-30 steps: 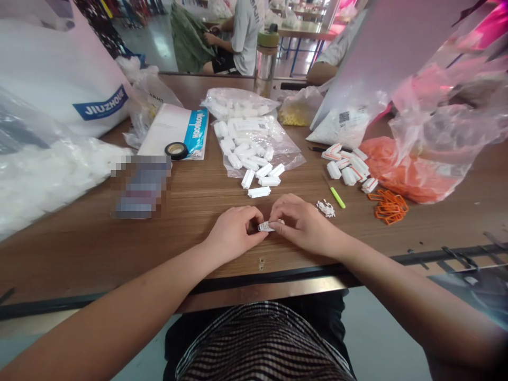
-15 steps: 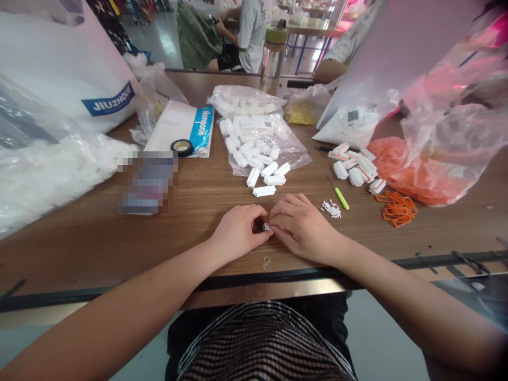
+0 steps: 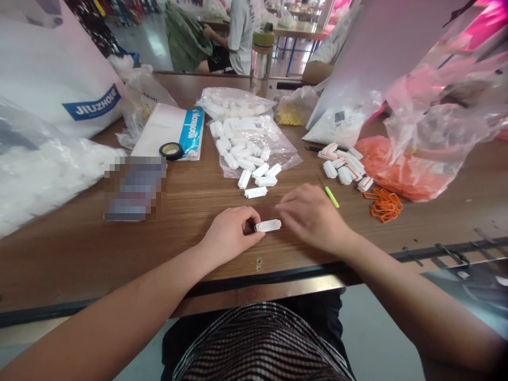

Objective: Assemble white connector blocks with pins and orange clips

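Note:
Between thumb and fingers of my left hand (image 3: 230, 228) is a white plastic connector housing (image 3: 269, 226), its face with rows of small holes turned up. My right hand (image 3: 315, 218) is just to the right of it, apart from the housing and smeared by motion, so I cannot make out whether its fingers hold anything. Beyond my hands lie several similar white housings (image 3: 256, 192), some on a clear plastic bag (image 3: 291, 153). A thin tool with a yellow-green handle (image 3: 332, 197) lies just past my right hand.
To the right are white housings with orange strips (image 3: 346, 174), loose orange frames (image 3: 384, 205) and a bag of orange parts (image 3: 420, 166). On the left are a phone-like blurred object (image 3: 137, 188), black tape (image 3: 171, 151) and a notebook (image 3: 159, 127). A bottle (image 3: 261, 66) stands behind.
My right hand has come away from the housing and shifted right, over the spot where small white pieces lay. More of the housing now shows in my left hand. The view has shifted slightly.

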A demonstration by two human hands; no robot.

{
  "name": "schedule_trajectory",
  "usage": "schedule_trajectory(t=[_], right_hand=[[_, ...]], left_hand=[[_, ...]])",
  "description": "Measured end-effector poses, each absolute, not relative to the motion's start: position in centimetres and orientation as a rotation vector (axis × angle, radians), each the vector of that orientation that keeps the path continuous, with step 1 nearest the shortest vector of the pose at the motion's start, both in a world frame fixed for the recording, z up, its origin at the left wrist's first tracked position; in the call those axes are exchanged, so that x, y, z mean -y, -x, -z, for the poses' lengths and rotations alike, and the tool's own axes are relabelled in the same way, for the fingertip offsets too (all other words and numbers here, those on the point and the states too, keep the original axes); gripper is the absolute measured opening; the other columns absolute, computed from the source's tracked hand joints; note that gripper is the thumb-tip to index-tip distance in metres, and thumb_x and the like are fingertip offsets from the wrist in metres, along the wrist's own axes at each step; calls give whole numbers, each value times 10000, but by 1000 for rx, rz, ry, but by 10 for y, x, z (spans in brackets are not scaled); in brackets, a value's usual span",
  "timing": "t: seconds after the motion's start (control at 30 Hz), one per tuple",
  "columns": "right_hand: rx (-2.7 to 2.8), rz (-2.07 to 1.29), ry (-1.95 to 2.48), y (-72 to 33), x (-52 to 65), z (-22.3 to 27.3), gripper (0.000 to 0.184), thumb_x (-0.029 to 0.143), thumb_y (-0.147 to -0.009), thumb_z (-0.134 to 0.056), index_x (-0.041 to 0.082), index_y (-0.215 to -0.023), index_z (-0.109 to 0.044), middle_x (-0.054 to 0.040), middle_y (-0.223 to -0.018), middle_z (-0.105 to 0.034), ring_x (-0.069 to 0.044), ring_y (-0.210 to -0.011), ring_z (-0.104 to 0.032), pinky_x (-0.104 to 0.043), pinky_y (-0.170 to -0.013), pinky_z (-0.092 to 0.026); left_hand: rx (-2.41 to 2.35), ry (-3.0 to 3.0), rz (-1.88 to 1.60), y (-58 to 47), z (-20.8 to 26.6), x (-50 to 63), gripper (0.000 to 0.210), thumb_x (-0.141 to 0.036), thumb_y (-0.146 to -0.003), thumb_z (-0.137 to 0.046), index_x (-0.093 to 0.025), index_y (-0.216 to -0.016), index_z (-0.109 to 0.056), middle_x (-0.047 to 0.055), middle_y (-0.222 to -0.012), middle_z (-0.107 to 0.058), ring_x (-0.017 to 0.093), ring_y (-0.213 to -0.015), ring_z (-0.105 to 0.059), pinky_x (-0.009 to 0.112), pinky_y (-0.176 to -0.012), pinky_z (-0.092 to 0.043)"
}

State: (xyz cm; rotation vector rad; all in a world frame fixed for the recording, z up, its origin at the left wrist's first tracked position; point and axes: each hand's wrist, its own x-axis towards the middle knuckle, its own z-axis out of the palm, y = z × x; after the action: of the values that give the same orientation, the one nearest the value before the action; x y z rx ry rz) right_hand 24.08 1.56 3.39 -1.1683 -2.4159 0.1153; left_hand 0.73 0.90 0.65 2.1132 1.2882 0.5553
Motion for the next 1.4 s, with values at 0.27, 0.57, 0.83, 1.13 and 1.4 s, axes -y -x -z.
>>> schedule_trajectory(t=[0.27, 0.57, 0.83, 1.13, 1.4], right_hand=[[2215, -444, 1886, -350, -60, -32, 228, 376, -809, -608, 209, -815, -764, -26, -802, -741, -195, -723, -650, -316, -670, -469], [2405, -249, 1759, -343, -59, -33, 217, 354, -794, -588, 216, -768, -753, -36, -759, -735, -197, -705, -650, -311, -664, -447], [2459, -324, 1820, -348, -62, -37, 227, 345, -804, -571, 231, -775, -765, -8, -765, -745, -193, -702, -662, -297, -676, -457], [2409, -383, 1867, -345, -64, -34, 236, 398, -795, -602, 250, -810, -786, 5, -734, -750, -186, -676, -667, -283, -636, -463], [2416, -96, 1959, -332, -51, -32, 268, 391, -811, -563, 220, -784, -768, -38, -727, -746, -215, -705, -672, -311, -660, -431]], left_hand=[[-1292, -2137, -543, -8, -6, -10, 124, -319, -760, -693, -221, -802, -630, -31, -643, -548, 149, -631, -506, 305, -648, -379], [-1308, -2118, -514, -9, -10, -10, 123, -304, -759, -697, -214, -800, -624, -30, -644, -544, 149, -638, -508, 301, -646, -379], [-1299, -2123, -513, -7, -8, -10, 130, -318, -768, -691, -215, -816, -628, -29, -658, -555, 145, -638, -507, 290, -639, -372], [-1288, -2135, -525, -8, -6, -11, 132, -317, -764, -693, -213, -809, -625, -31, -654, -549, 143, -634, -504, 294, -645, -368], [-1288, -2131, -532, -7, -6, -12, 135, -317, -766, -690, -208, -819, -629, -26, -656, -548, 145, -640, -501, 292, -644, -369]])
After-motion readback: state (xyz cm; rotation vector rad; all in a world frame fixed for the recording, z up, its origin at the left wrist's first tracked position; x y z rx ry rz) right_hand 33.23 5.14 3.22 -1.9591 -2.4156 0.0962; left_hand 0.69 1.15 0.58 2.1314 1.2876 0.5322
